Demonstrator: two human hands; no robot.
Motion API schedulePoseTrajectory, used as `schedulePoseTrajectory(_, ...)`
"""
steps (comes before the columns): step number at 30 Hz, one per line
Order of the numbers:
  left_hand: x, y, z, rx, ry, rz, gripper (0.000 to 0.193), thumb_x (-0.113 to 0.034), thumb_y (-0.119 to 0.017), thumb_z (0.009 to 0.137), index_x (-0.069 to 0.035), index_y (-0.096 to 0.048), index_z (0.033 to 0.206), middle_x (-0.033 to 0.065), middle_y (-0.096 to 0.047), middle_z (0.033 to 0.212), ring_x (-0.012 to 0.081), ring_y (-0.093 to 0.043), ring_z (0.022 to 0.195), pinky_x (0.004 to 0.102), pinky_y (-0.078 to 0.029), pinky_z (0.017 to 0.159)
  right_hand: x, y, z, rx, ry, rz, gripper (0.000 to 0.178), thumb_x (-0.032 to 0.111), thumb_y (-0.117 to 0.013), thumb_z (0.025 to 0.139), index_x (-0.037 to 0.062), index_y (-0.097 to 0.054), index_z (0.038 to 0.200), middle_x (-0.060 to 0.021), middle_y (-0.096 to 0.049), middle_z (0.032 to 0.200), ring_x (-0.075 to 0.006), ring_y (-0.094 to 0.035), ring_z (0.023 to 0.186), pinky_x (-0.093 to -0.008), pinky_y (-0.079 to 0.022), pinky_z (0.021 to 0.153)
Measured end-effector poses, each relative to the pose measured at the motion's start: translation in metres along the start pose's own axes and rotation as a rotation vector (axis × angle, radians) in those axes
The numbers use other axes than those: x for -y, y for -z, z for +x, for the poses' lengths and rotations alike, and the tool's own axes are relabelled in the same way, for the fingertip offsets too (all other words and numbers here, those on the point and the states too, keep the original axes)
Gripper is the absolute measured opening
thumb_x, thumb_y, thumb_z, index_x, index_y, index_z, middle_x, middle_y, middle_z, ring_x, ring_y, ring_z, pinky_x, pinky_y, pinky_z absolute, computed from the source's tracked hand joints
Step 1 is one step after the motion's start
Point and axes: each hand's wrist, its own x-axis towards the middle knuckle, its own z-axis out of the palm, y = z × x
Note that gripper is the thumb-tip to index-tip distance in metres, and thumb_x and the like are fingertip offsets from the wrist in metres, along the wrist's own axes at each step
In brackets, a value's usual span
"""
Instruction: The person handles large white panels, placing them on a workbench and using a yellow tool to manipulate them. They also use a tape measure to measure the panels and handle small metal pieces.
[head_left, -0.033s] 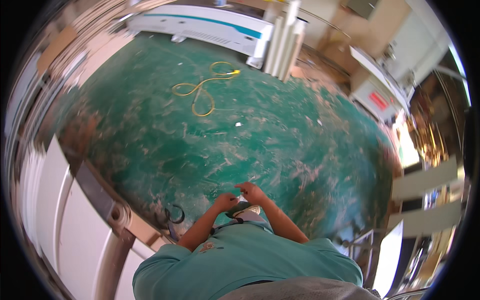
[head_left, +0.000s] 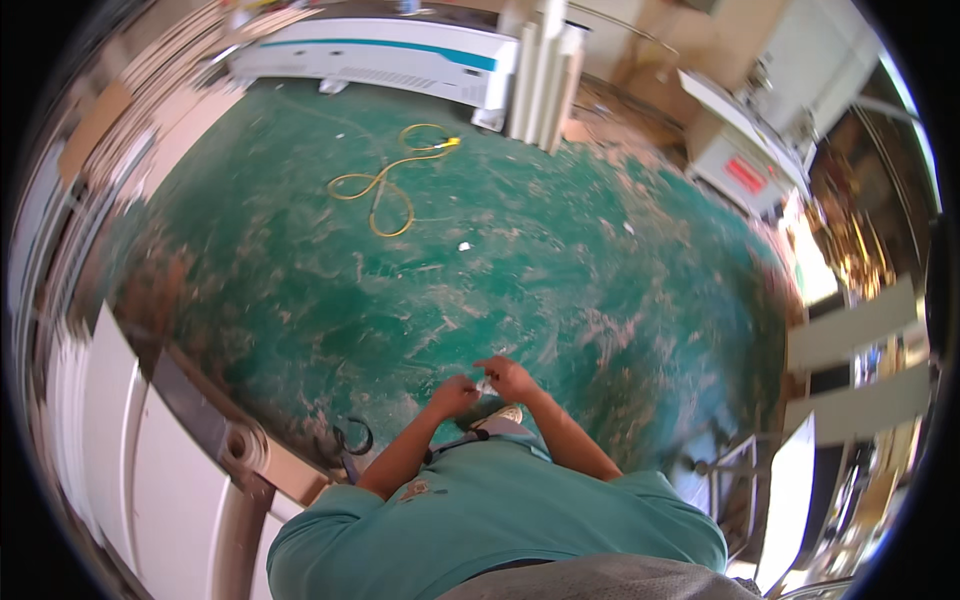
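Note:
In front of my waist, both hands are close together over the green floor. My left hand (head_left: 455, 397) is closed, its fingertips pinched at a small pale, whitish piece (head_left: 484, 385). My right hand (head_left: 510, 378) is curled at the other side of that piece, with its index finger reaching across toward the left hand. The piece is too small and blurred for its kind to be told. Below the hands, part of a light shoe (head_left: 511, 414) shows past my teal shirt.
A yellow hose (head_left: 385, 180) lies looped on the dusty green floor (head_left: 560, 270). A long white machine (head_left: 380, 60) and upright pale boards (head_left: 545, 90) stand at the back. White panels (head_left: 175, 460) lean at left; a white cabinet (head_left: 735, 165) stands back right. A black curled strip (head_left: 355, 437) lies near my left.
The view has shifted slightly, so the hose and machine sit a little farther left and the hose lower. Between my hands, the pale piece shows more plainly; both hands stay together.

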Motion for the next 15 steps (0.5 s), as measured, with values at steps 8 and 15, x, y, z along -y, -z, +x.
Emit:
schedulePoseTrajectory(8, -0.191, -0.052, 0.227, 0.115, -0.349, -0.089, 0.016, -0.014, -0.077, 0.074, -0.006, -0.068, 0.085, 0.0109, -0.064, 0.084, 0.0312, -0.065, 0.083, 0.0412, -0.051, 0.075, -0.064, 0.209, -0.067, -0.5, -0.181, -0.005, 0.055, -0.003, -0.06, 0.075, 0.0132, -0.061, 0.127, -0.0127, -0.061, 0.096, -0.0277, -0.063, 0.083, -0.0366, -0.053, 0.075)
schedulePoseTrajectory(15, -0.282, -0.064, 0.348, 0.112, -0.213, -0.411, 0.018, -0.013, -0.069, 0.076, -0.002, -0.065, 0.09, 0.0109, -0.065, 0.094, 0.0258, -0.065, 0.087, 0.0357, -0.051, 0.076, -0.11, 0.358, -0.042, -0.514, -0.259, 0.086, 0.056, -0.003, -0.061, 0.079, 0.0134, -0.059, 0.132, -0.0115, -0.06, 0.102, -0.0236, -0.064, 0.088, -0.0349, -0.054, 0.076)
